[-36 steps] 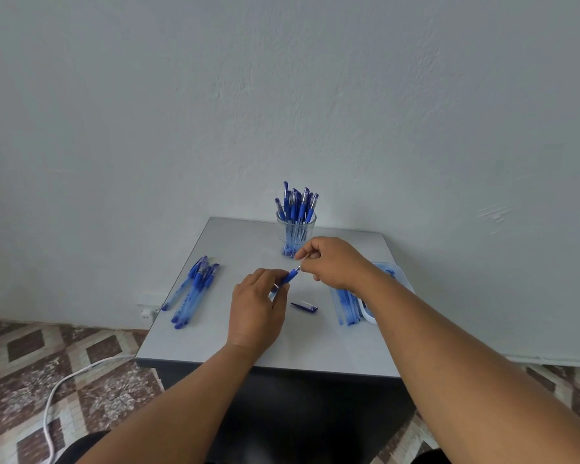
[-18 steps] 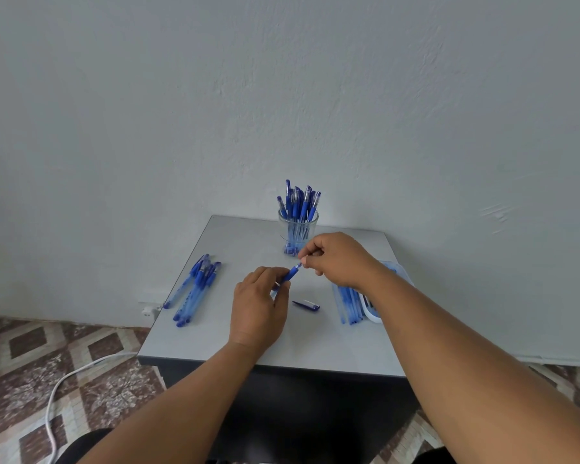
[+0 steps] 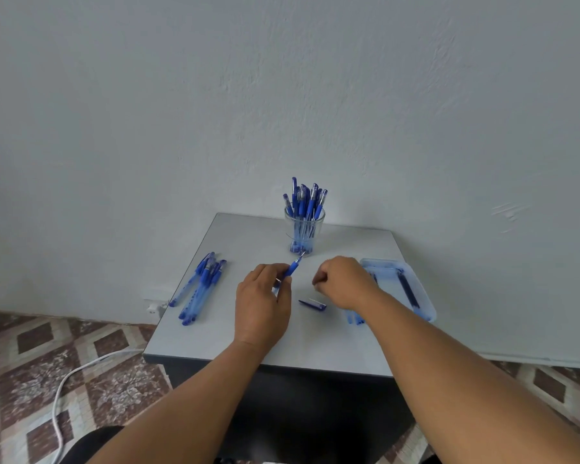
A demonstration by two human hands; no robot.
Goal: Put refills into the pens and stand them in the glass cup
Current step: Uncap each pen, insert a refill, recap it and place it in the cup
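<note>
Frame centre: left hand [image 3: 262,303] grips pen [image 3: 290,271] by the barrel, long axis running up-right, tip toward glass cup [image 3: 304,229] just above. Cap [image 3: 312,304] lies flat on table [image 3: 248,239], just below and between the hands; right hand [image 3: 344,281] nearer it, fingers curled, nothing visibly held. Versus half a second ago: right hand has left the pen tip and moved right.
</note>
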